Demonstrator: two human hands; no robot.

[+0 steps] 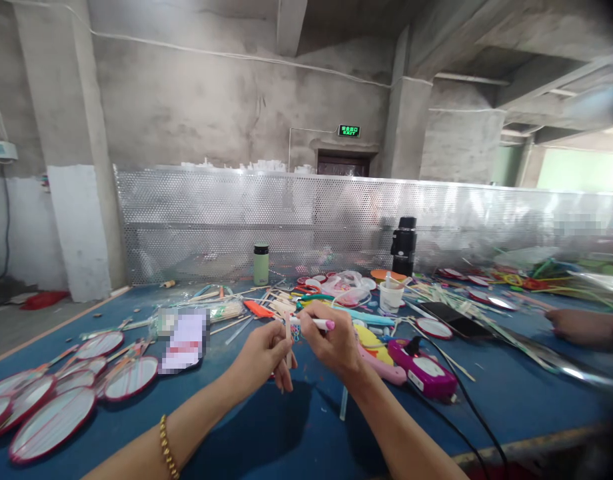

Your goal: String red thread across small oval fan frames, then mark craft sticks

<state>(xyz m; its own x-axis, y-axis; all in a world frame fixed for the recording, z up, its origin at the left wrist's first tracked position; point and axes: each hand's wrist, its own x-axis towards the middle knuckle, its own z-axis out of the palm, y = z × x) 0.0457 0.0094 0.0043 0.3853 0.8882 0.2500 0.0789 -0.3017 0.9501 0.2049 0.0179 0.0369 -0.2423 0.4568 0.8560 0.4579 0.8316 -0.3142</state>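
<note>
My left hand (pixel 269 347) is closed on a thin flat wooden stick (pixel 288 343), held nearly upright between thumb and fingers. A white marker pen with a pink end (pixel 316 323) sits in the closed grip of my right hand (pixel 334 337). The pen's writing end points left and meets or nearly meets the stick's upper part; I cannot tell whether they touch. Beyond both hands lies a scatter of wooden sticks (pixel 284 303) and an orange-red pointed piece (pixel 258 309). To the right of my right hand is a pink glue gun (pixel 386 370) beside a purple device (pixel 422 370).
Red-rimmed round pieces (pixel 54 423) spread over the left of the blue table (pixel 246 433), near a phone (pixel 185 340). A green tumbler (pixel 261 265), black thermos (pixel 404 247) and white cup (pixel 391 297) stand farther back. Cables cross the right side. Another person's hand (pixel 579 327) is at far right.
</note>
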